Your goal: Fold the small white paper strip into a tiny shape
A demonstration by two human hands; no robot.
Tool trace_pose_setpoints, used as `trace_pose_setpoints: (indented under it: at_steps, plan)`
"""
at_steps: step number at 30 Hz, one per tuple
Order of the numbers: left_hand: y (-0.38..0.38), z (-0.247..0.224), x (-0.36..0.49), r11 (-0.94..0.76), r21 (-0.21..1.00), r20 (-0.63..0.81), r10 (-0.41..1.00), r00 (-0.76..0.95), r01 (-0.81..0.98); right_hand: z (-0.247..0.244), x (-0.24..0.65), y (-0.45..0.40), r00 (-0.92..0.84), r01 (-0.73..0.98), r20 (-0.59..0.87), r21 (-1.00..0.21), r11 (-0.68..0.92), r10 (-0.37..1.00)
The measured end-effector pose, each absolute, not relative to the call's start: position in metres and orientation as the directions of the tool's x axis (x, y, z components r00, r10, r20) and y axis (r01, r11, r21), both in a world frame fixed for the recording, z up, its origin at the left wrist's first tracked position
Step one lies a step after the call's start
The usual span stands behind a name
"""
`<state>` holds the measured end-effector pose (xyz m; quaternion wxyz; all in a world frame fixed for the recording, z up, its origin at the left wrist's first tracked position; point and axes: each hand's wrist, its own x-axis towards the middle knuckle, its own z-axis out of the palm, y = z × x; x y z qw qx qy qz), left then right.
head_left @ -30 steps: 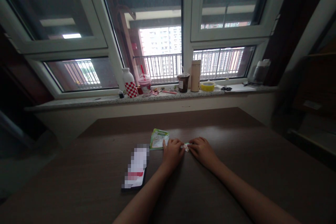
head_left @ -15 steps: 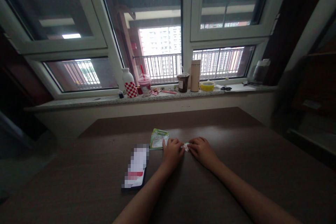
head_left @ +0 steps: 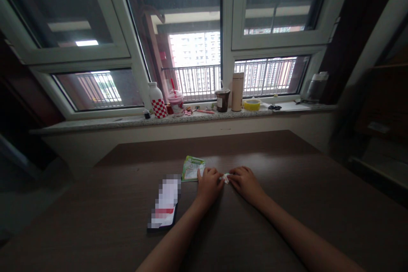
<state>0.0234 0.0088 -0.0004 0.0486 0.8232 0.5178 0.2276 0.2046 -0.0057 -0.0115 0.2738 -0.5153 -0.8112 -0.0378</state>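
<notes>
Between my fingertips, close to the tabletop, is a small piece of white paper (head_left: 226, 178) that looks folded or crumpled. My left hand (head_left: 209, 185) pinches its left side, with the thumb side next to a green and white packet (head_left: 193, 168) lying flat. My right hand (head_left: 246, 182) is closed on the paper's right side. Most of the paper is hidden by my fingers. A phone (head_left: 165, 204) with a blurred-out screen lies to the left of my left forearm.
The brown table (head_left: 287, 157) reaches toward a window sill (head_left: 127, 124). On the sill stand a checkered bottle (head_left: 158, 104), a pink drink cup (head_left: 176, 103), a dark cup (head_left: 222, 101), a tan flask (head_left: 237, 92), a yellow tape roll (head_left: 251, 105) and scissors (head_left: 274, 107).
</notes>
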Motion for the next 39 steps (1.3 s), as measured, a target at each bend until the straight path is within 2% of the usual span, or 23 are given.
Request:
trace_pose_setpoints:
  at_steps: [15, 39]
  plan:
    - [0.0096, 0.0019, 0.0224, -0.423, 0.385, 0.307, 0.897, 0.318, 0.820, -0.0077, 0.2023, -0.0088, -0.272, 0.871, 0.458, -0.257, 0.419, 0.846]
    - [0.0100, 0.0008, 0.0234, -0.430, 0.358, 0.305, 0.893, 0.331, 0.829, -0.0131, 0.2041, -0.0050, -0.303, 0.854, 0.479, -0.248, 0.458, 0.824]
